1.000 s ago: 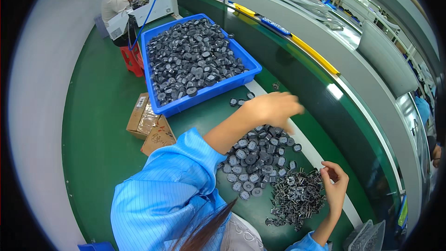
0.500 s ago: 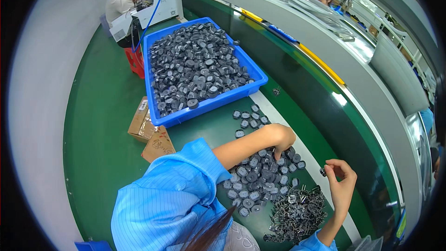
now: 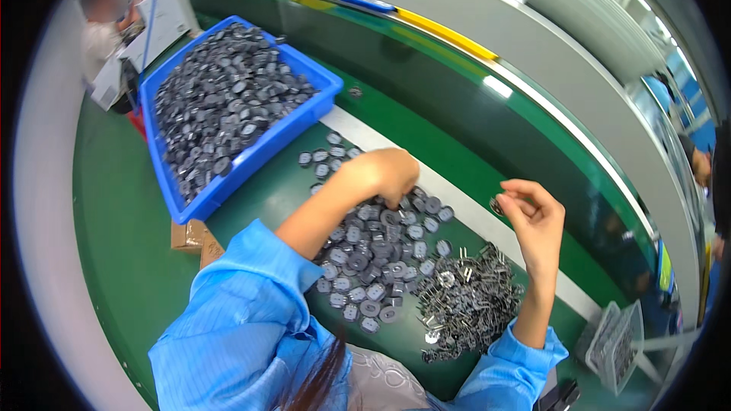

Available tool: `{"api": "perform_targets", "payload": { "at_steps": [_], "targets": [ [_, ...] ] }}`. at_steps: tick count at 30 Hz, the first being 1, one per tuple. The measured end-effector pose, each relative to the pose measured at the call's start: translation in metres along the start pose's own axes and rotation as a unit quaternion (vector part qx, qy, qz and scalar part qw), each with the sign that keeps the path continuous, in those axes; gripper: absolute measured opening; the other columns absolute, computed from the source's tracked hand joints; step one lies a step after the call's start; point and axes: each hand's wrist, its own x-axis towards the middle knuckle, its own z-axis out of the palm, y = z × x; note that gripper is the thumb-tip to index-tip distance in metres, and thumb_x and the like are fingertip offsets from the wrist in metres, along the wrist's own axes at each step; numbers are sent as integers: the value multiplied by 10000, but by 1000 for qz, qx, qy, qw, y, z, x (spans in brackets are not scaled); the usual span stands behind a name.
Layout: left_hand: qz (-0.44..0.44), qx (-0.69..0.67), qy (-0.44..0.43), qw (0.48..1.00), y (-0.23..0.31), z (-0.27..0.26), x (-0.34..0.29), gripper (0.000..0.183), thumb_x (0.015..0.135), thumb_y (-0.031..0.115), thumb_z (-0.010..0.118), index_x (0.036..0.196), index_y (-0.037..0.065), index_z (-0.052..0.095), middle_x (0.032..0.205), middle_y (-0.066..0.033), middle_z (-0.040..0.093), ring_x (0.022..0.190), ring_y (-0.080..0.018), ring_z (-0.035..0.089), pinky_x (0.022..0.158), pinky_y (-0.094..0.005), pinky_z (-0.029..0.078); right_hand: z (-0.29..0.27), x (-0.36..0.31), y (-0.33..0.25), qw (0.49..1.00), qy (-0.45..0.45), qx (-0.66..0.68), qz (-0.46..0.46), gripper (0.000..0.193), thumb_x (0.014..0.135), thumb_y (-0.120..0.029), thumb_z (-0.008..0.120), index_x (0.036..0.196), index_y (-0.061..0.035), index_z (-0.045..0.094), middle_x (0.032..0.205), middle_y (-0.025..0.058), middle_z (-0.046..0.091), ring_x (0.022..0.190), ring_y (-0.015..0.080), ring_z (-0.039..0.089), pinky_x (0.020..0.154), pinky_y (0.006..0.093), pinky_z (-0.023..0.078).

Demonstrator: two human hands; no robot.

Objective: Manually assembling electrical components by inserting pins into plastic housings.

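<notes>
My left hand [image 3: 392,175] is bent down over the near pile of small dark round parts [image 3: 375,247], its fingertips pressed together at the pile's far edge. Whatever they grip is hidden behind the hand. To the right, my right hand [image 3: 537,221] is raised above the green belt's edge. Between its thumb and fingers it pinches a small dark round part [image 3: 497,205]. Below it, beside the round parts, lies a heap of small metal-pinned pieces [image 3: 468,304].
A big blue bin [image 3: 242,158] full of similar dark parts stands at the far left. Cardboard boxes [image 3: 188,236] sit beneath it. Beyond a pale metal strip [image 3: 449,190] runs a green conveyor [image 3: 411,114]. Clear plastic trays [image 3: 618,346] stand at the lower right.
The view has swung to the right, so the bin and piles appear further left. My left hand stays at the round parts; my right hand still holds its part up.
</notes>
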Motion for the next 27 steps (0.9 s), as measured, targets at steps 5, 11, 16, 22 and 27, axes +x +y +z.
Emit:
{"api": "perform_targets", "payload": {
  "at_steps": [5, 11, 16, 22, 27],
  "targets": [
    [29, -20, 0, 999, 4, -9, 3, 247, 616, 99, 772, 839, 16, 704, 788, -123, 704, 778, -306, 693, 698, -401, 546, -7, -1, 0, 999, 21, 9, -28, 163, 892, 26, 727, 1053, 29, 704, 1008, 77, 719, 931, 117, 688, 847, 249, 554],
    [137, -177, 151, 963, 38, -54, -18, 180, 687, 51, 752, 799, -26, 634, 791, -108, 702, 794, -204, 721, 704, -319, 575, -2, -5, -12, 998, 34, 11, -42, 147, 897, 14, 725, 1042, 22, 713, 991, 77, 721, 928, 124, 697, 837, 253, 560],
    [117, -421, 252, 863, 82, -61, -19, 225, 817, 88, 738, 999, -6, 646, 895, -33, 656, 827, -100, 675, 672, -240, 552, 8, -15, -25, 989, 85, 101, -70, 167, 874, 22, 745, 1038, 27, 711, 1007, 80, 723, 929, 144, 703, 852, 280, 574],
    [213, -541, 242, 777, 103, -47, -17, 288, 948, 69, 648, 1226, -4, 662, 1060, -88, 685, 971, -128, 675, 779, -265, 567, 19, -20, -37, 980, 137, 62, -130, 165, 836, 18, 782, 990, 16, 721, 982, 81, 731, 906, 156, 711, 848, 293, 583],
    [180, -561, 205, 782, 103, -45, -15, 308, 952, 30, 636, 1250, -41, 663, 1162, -93, 704, 1005, -142, 689, 870, -296, 564, 20, -21, -40, 964, 189, 20, -188, 157, 833, 38, 774, 981, 21, 723, 954, 88, 734, 881, 163, 719, 824, 294, 594]
  ]
}}
